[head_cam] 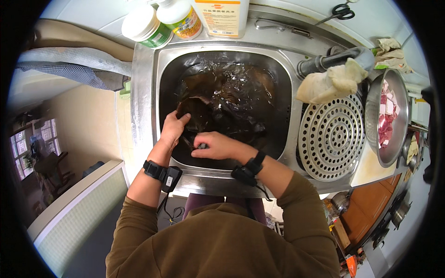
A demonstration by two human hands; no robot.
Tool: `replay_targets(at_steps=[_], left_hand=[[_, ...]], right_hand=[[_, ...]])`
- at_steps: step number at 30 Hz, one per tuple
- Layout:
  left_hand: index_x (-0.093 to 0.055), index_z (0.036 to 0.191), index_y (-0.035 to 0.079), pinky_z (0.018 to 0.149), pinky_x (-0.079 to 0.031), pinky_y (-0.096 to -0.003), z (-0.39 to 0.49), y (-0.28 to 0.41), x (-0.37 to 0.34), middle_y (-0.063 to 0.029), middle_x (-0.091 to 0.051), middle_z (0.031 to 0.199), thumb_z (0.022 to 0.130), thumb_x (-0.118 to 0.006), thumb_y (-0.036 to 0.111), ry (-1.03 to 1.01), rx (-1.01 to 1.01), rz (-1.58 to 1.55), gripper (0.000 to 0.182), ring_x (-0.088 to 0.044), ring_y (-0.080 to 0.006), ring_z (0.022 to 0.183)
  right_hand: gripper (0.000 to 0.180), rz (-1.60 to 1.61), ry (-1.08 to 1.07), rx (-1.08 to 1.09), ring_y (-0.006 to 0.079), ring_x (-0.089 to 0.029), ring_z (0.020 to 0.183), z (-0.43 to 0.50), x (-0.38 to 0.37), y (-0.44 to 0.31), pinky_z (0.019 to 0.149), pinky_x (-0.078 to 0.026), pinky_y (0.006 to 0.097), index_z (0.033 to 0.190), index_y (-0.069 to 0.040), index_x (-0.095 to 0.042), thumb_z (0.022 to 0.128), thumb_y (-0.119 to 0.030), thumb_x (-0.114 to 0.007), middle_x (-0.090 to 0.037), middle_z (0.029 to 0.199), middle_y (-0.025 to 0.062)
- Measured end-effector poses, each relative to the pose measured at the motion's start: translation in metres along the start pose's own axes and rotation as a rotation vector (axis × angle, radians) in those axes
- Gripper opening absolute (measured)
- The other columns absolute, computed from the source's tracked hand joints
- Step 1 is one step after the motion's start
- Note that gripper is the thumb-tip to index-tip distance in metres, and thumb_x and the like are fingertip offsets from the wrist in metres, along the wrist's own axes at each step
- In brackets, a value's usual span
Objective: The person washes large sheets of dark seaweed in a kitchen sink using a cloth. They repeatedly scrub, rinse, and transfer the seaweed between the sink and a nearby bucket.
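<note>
Dark murky water covers much of a steel sink basin (285,125). In it lies a large dark brown, sheet-like thing (198,111), partly under the surface; its kind is not plain. My left hand (174,127) pinches its near left edge, thumb on top, at the basin's left side. To the right of that, my right hand (213,145) is curled round a small grey, shiny wad that looks like a steel wool scourer (202,146), low over the near part of the basin. The fingertips of my right hand are partly hidden.
A white tub (153,29), a pump bottle (179,21) and a large jug (222,17) line the back ledge. Right of the basin are a faucet (318,65) draped with a cloth (333,83), a perforated steamer plate (332,137) and a steel bowl (373,104) of raw meat (386,120). Scissors (342,13) lie behind.
</note>
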State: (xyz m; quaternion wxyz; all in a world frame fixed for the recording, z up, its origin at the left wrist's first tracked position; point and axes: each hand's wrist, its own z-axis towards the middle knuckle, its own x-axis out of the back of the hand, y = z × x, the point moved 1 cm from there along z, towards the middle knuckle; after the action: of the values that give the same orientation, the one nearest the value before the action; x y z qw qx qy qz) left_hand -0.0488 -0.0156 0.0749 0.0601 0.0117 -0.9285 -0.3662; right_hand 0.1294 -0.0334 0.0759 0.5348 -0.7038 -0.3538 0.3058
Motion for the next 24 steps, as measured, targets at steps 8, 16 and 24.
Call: replay_targets(at_steps=[8, 16, 24], left_hand=[[-0.053, 0.119, -0.001, 0.090, -0.048, -0.0366, -0.059, 0.019, 0.045, -0.0114, -0.061, 0.112, 0.090, -0.057, 0.005, 0.080, -0.107, -0.456, 0.030, -0.060, -0.0227, 0.100], [-0.055, 0.119, 0.002, 0.091, -0.047, -0.0360, -0.090, 0.054, 0.051, -0.0082, -0.063, 0.112, 0.088, -0.062, 0.008, 0.099, -0.188, -0.615, 0.032, -0.060, -0.0208, 0.101], [-0.050, 0.125, 0.007, 0.094, -0.047, -0.0388, -0.089, 0.028, 0.003, -0.0061, -0.060, 0.117, 0.086, -0.065, 0.008, -0.165, -0.258, -0.781, 0.041, -0.057, -0.0213, 0.109]], right_hand=[[0.058, -0.860, 0.123, -0.353, 0.0319, -0.067, 0.076, 0.004, 0.031, 0.046, 0.066, -0.053, 0.0395, 0.116, -0.009, -0.055, 0.072, -0.042, -0.074, -0.067, 0.078, 0.0143], [0.021, -0.888, 0.598, -0.087, 0.0310, -0.064, 0.072, 0.016, 0.067, 0.016, 0.062, -0.052, 0.0426, 0.084, -0.010, -0.061, 0.071, -0.023, -0.069, -0.065, 0.077, 0.0086], [0.029, -1.062, 0.879, -0.007, 0.0308, -0.059, 0.073, -0.090, 0.117, -0.052, 0.062, -0.047, 0.0406, 0.090, -0.009, -0.058, 0.062, -0.006, -0.066, -0.059, 0.073, 0.0088]])
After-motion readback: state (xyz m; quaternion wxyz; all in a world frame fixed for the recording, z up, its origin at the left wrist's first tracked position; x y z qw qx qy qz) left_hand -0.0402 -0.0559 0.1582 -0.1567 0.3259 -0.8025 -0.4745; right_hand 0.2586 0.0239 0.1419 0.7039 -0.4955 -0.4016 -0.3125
